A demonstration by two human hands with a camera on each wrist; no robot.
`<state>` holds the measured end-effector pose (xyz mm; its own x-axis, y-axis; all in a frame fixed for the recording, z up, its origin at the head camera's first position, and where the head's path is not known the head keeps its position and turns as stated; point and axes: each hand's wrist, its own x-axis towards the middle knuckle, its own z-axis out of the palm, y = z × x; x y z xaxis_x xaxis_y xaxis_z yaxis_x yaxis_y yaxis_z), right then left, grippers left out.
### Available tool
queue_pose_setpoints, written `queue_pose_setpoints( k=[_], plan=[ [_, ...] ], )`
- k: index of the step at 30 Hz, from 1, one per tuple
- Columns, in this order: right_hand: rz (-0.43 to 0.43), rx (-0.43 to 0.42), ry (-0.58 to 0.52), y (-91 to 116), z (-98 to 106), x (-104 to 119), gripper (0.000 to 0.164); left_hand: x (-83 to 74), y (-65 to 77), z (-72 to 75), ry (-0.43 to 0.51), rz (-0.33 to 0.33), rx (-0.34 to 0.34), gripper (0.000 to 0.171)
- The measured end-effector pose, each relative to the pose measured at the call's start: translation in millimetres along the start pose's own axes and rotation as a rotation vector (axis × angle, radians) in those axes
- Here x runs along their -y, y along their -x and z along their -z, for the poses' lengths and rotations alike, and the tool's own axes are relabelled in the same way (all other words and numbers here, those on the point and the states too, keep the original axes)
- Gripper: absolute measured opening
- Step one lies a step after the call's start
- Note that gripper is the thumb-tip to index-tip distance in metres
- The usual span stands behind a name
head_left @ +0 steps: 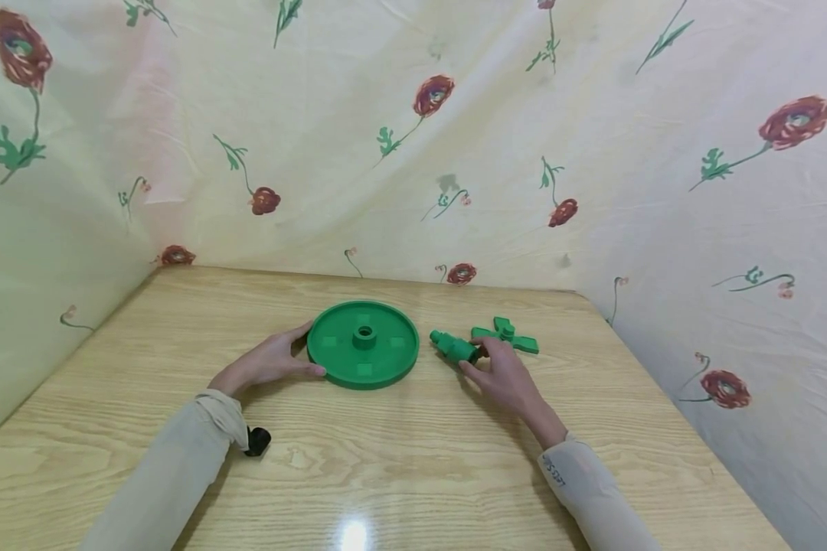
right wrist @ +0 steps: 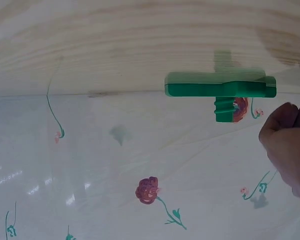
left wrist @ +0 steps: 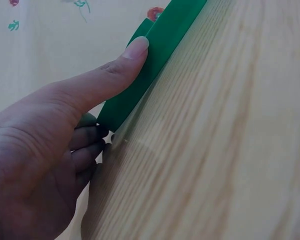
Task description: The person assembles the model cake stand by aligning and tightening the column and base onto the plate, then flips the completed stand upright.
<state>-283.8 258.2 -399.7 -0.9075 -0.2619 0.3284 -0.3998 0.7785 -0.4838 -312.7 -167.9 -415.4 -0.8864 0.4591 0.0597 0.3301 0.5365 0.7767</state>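
A round green disc point(head_left: 331, 360) with a raised rim and a short hollow hub lies on the wooden table. My left hand point(head_left: 276, 360) holds its left edge, thumb at the near rim and fingers toward the far side. In the left wrist view the thumb point(left wrist: 135, 48) presses the disc's outer wall point(left wrist: 162, 45). Right of the disc, a green stepped cylinder point(head_left: 453, 347) lies on its side, narrow end toward the disc. My right hand point(head_left: 503, 377) grips its wide end between thumb and fingers. Only part of that hand point(right wrist: 290, 145) shows in the right wrist view.
Just beyond my right hand lies a green cross-shaped piece point(head_left: 526, 344) with a central knob; the right wrist view shows it upside down point(right wrist: 220, 89). A small black object point(head_left: 258, 441) sits by my left cuff. Flowered cloth point(head_left: 358, 153) hangs behind and beside the table point(head_left: 386, 474).
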Motion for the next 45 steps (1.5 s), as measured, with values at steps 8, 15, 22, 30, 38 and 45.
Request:
queue_pose_setpoints(
  k=[8,15,22,30,38,45],
  plan=[
    [0.091,-0.111,0.038,-6.4,3.4,7.1,0.047,-0.7,0.5,2.3,0.005,-0.002,0.019,0.110],
    [0.139,-0.180,-0.030,-24.5,5.1,29.2,0.042,0.4,-0.6,3.7,-0.010,0.001,0.023,0.110],
    [0.181,-0.175,-0.140,-44.6,-6.6,58.5,0.042,0.6,-1.5,3.4,-0.009,-0.017,0.019,0.109],
    [0.227,-0.167,-0.238,-58.6,-24.5,79.2,0.040,0.3,-2.1,3.7,0.007,-0.029,0.018,0.108],
    [0.318,-0.203,-0.310,-71.3,-37.6,89.2,0.035,1.9,-0.8,4.2,-0.001,-0.021,0.014,0.109],
    [0.323,-0.193,-0.343,-78.0,-44.2,97.2,0.034,3.5,-0.7,3.6,-0.001,-0.011,0.019,0.107]
  ],
)
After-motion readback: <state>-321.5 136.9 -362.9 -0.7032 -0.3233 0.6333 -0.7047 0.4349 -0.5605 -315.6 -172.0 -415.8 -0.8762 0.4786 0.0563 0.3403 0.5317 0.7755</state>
